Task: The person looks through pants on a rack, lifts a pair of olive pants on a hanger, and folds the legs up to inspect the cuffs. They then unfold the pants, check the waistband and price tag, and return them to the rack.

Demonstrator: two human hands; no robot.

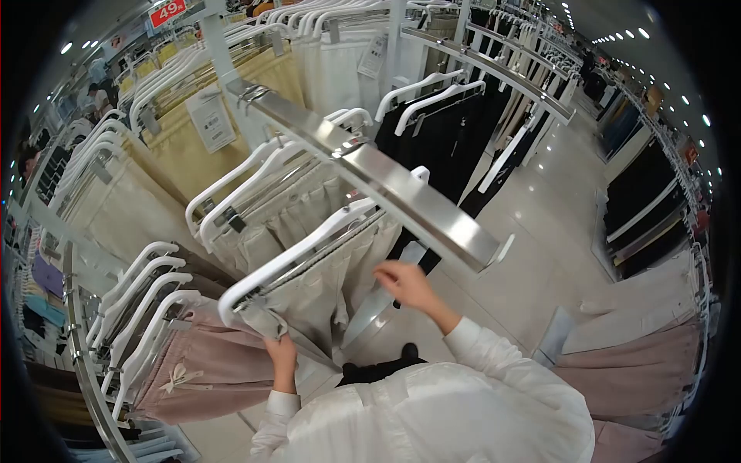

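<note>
Beige trousers [309, 289] hang by clips from a white hanger [297, 251] on a metal rail [370, 174]. At the left end of their waistband, my left hand [282, 359] is closed on the beige fabric, its fingertips partly hidden. My right hand [407, 285] is raised beside the right side of these trousers, apart from the hanger, with its fingers curled; whether anything is between them is too small to tell. Behind hang more beige trousers [297, 201] on white hangers.
Pink trousers [208, 366] hang at the lower left, close to my left hand. Yellow trousers [181, 143] and black trousers [432, 139] hang farther back. The rail's end juts out above my right hand. On the right, a tiled aisle [532, 201] runs beside another clothes rack [656, 185].
</note>
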